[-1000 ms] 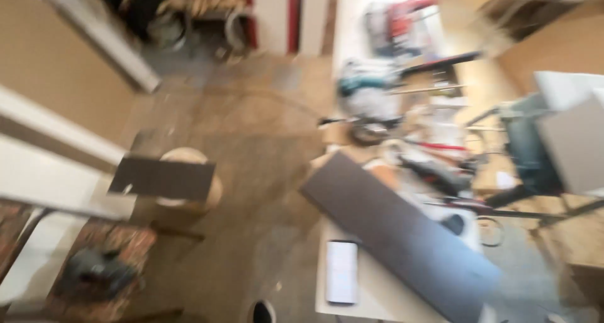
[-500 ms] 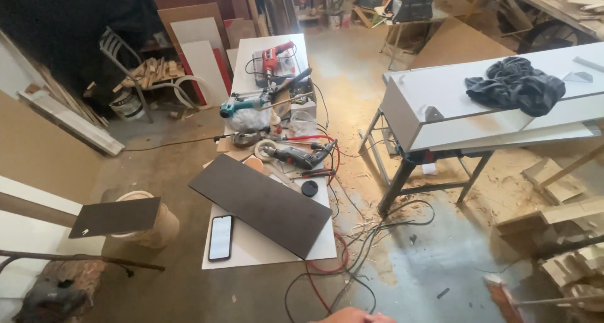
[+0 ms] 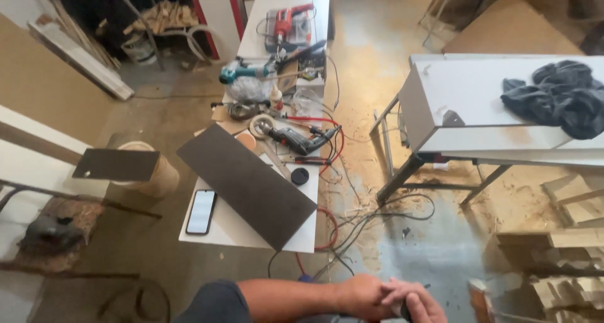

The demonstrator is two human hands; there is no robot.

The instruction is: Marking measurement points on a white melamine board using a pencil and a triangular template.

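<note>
- Hands: left hand (image 3: 360, 296) and right hand (image 3: 416, 301) meet at the lower frame edge, above the floor (image 3: 402, 241), fingers curled together around a small dark object (image 3: 404, 310); its kind cannot be told.
- Low white table (image 3: 233, 225): dark rectangular panel (image 3: 246, 184) lies diagonally, smartphone (image 3: 201, 211) beside it.
- Behind: power drill (image 3: 302, 140), tangled cables (image 3: 371, 213).
- Right: white workbench (image 3: 478, 109) bearing dark cloth (image 3: 563, 103).

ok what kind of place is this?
Most likely a woodworking shop: power drills and other tools crowd a low white table with a dark board, sawdust and cables litter the floor, and wood offcuts are stacked nearby.
</note>
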